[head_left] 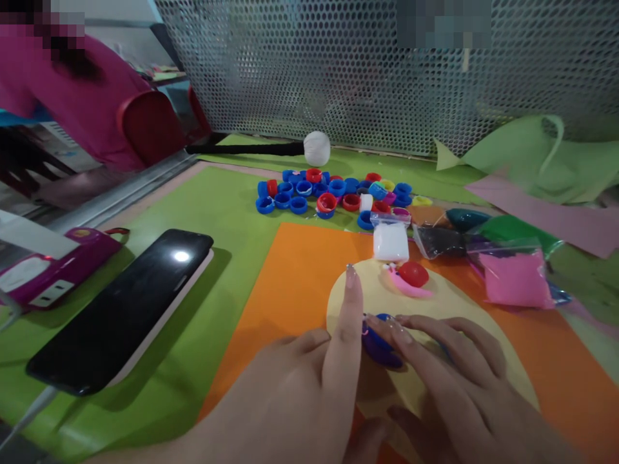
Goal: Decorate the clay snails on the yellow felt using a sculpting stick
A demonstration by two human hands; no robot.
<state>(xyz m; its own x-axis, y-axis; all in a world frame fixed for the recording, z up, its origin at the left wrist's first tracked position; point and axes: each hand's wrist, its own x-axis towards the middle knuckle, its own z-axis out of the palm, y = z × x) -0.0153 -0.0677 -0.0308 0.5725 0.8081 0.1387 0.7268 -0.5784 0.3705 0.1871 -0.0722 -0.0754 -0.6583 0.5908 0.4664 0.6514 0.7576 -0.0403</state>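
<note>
My right hand presses its fingertips on a blue bottle cap that lies on a pale yellow paper circle. A small pink curved mark shows at the cap's left side, and my fingers cover part of the cap. My left hand is beside it, index finger stretched forward over the circle's left edge and other fingers curled, with nothing seen in it. Beyond the cap on the circle lies a pink clay snail with a red bottle cap as its shell.
Orange paper lies under the circle. Behind are piled bottle caps and bagged white clay; pink clay is right. At left are a phone and power strip. A perforated metal panel stands behind; a person sits left.
</note>
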